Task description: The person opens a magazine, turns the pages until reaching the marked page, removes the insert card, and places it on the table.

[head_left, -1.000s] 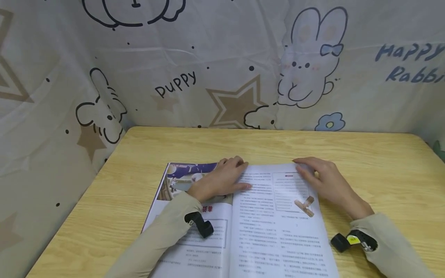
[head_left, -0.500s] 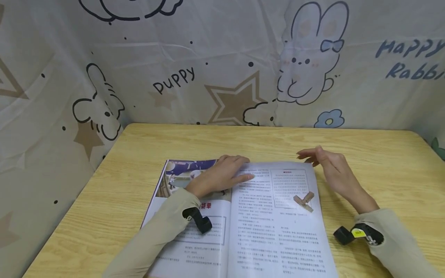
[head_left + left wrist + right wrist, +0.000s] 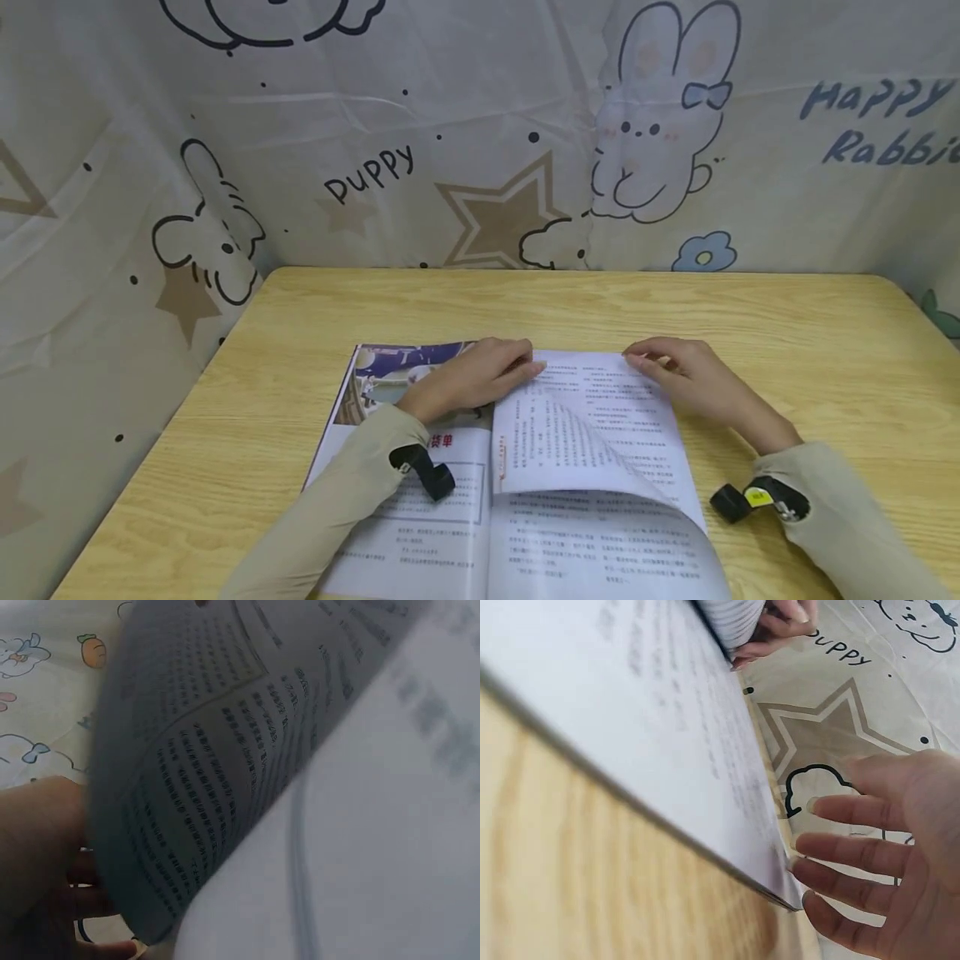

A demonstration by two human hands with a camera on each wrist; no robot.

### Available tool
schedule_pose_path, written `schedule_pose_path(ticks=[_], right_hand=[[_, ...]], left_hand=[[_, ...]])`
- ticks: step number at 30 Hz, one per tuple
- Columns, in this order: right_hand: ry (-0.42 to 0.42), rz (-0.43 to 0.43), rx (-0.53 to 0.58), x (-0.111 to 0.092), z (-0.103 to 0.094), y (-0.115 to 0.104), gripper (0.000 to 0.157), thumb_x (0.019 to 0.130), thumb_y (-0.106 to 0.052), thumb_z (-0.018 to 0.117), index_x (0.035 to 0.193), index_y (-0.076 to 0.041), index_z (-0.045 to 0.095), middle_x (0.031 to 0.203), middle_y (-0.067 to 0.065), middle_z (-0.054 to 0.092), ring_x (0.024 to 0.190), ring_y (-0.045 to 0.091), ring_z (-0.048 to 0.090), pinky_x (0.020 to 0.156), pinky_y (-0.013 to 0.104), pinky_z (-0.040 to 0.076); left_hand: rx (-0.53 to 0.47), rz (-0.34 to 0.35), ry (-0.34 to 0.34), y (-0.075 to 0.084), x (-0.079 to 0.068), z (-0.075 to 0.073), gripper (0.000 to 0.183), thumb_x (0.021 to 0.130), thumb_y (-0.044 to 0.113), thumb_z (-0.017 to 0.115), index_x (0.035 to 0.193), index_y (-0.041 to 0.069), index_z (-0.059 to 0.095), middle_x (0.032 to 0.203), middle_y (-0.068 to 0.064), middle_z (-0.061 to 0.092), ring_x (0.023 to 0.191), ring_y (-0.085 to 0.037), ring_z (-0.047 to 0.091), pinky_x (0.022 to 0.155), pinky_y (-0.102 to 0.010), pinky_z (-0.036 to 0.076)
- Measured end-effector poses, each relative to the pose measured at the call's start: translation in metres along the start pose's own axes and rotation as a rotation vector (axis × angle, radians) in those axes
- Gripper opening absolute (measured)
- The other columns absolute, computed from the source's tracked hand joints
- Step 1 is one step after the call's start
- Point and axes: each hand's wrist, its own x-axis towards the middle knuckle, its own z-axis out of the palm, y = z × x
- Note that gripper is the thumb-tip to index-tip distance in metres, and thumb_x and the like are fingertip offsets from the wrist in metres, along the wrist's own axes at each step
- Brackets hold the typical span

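An open magazine (image 3: 420,550) lies on the table, a picture at the top of its left page. One page (image 3: 540,458) curls over leftward above the right side, bowing up along its lower edge. At the magazine's top, near the spine, my left hand (image 3: 480,375) pinches this page; its fingers wrap the edge in the right wrist view. The curled page (image 3: 202,780) fills much of the left wrist view. My right hand (image 3: 690,375) is at the top right corner, its fingers (image 3: 855,855) spread and fairly straight, fingertips right at the paper's corner.
The wooden table (image 3: 187,467) extends around the magazine. Behind it and along the left hangs a pale curtain (image 3: 450,100) with cartoon animals and stars. Black wrist cameras sit on both sleeves, one of them a black camera (image 3: 731,504) beside the magazine's right edge.
The page with the brown tape-like picture has been curled over to the left, uncovering text beneath. My right hand lifted off the corner, then came back to it; my left hand stays near the spine.
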Motion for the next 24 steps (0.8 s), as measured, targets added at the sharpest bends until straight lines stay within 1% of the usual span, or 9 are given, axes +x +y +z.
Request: schedule_pose_path(ticks=[4,6,7,10,12,13,17,20,24], right_hand=[[-0.045,-0.021,-0.036,0.004,0.007,0.000,0.028,0.095,-0.019,0.061,0.119,-0.004,0.065,0.120,0.016,0.064,0.110,0.033,0.059,0.087,0.049,0.050],[-0.065,-0.011,-0.035,0.005,0.009,0.000,0.031,0.092,-0.017,0.065,0.120,-0.004,0.063,0.125,0.017,0.062,0.116,0.037,0.056,0.091,0.053,0.048],[-0.072,-0.007,-0.034,0.005,0.009,0.000,0.033,0.091,-0.016,0.066,0.121,-0.004,0.063,0.127,0.018,0.061,0.119,0.038,0.054,0.094,0.055,0.046],[-0.083,0.007,-0.042,0.004,0.010,0.000,0.039,0.088,-0.015,0.070,0.124,-0.003,0.061,0.130,0.019,0.059,0.123,0.040,0.050,0.098,0.056,0.043],[-0.084,0.010,-0.055,0.003,0.009,0.000,0.043,0.087,-0.016,0.072,0.126,-0.004,0.060,0.131,0.019,0.058,0.124,0.040,0.049,0.100,0.057,0.040],[-0.082,0.008,-0.060,0.003,0.009,0.000,0.045,0.086,-0.017,0.072,0.127,-0.004,0.059,0.131,0.019,0.057,0.125,0.040,0.049,0.101,0.057,0.040],[-0.081,0.010,-0.078,0.002,0.008,-0.002,0.050,0.084,-0.017,0.074,0.129,-0.003,0.058,0.132,0.020,0.056,0.125,0.041,0.048,0.102,0.057,0.039],[-0.071,0.009,-0.086,0.001,0.007,-0.004,0.051,0.084,-0.017,0.076,0.129,-0.002,0.057,0.132,0.022,0.056,0.124,0.043,0.048,0.101,0.057,0.039],[-0.064,0.020,-0.088,0.000,0.007,-0.005,0.051,0.083,-0.016,0.076,0.128,-0.002,0.057,0.132,0.023,0.055,0.125,0.044,0.047,0.102,0.058,0.038]], left_hand=[[0.033,-0.028,-0.030,0.000,-0.005,-0.002,0.016,0.100,0.030,0.051,0.094,0.016,0.054,0.083,0.004,0.055,0.070,-0.009,0.050,0.064,-0.023,0.042],[0.058,-0.030,-0.056,0.000,-0.009,-0.002,0.015,0.101,0.028,0.050,0.102,0.015,0.058,0.093,0.003,0.059,0.079,-0.010,0.054,0.072,-0.025,0.046],[0.072,-0.025,-0.073,0.000,-0.011,-0.003,0.018,0.101,0.027,0.049,0.108,0.014,0.060,0.100,0.002,0.061,0.087,-0.012,0.057,0.080,-0.027,0.046],[0.128,0.014,-0.119,0.000,-0.016,-0.004,0.026,0.103,0.024,0.045,0.121,0.015,0.061,0.120,0.000,0.060,0.112,-0.016,0.056,0.104,-0.037,0.037],[0.162,0.042,-0.136,-0.001,-0.020,-0.005,0.029,0.103,0.023,0.042,0.124,0.016,0.061,0.129,-0.002,0.057,0.124,-0.019,0.050,0.113,-0.043,0.027],[0.174,0.054,-0.144,-0.001,-0.022,-0.006,0.029,0.103,0.021,0.042,0.124,0.016,0.061,0.131,-0.003,0.056,0.128,-0.020,0.048,0.114,-0.045,0.023],[0.209,0.074,-0.175,0.000,-0.030,-0.012,0.030,0.103,0.016,0.041,0.127,0.017,0.058,0.136,-0.004,0.052,0.133,-0.023,0.043,0.115,-0.050,0.021],[0.226,0.059,-0.218,0.001,-0.035,-0.016,0.033,0.102,0.015,0.040,0.132,0.017,0.054,0.144,-0.007,0.045,0.139,-0.026,0.036,0.115,-0.054,0.019],[0.296,0.008,-0.275,0.001,-0.041,-0.019,0.040,0.103,0.021,0.041,0.142,0.023,0.046,0.154,-0.006,0.034,0.145,-0.029,0.024,0.115,-0.058,0.019]])
